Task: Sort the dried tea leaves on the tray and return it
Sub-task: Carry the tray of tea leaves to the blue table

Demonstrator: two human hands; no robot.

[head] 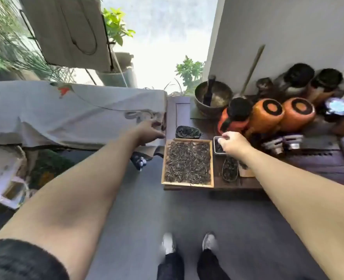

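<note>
While the wooden tray (pixel 187 184) sat at the counter (pixel 288 162) edge, its single layer of dried tea leaves (pixel 187 162) looked mostly unsorted. Right hand (pixel 233 144) pinched over one small dish (pixel 217 147); left hand (pixel 149 131) rested loosely uncurled on cloth (pixel 66 114). Two orange jars (pixel 282 114) behind.
</note>
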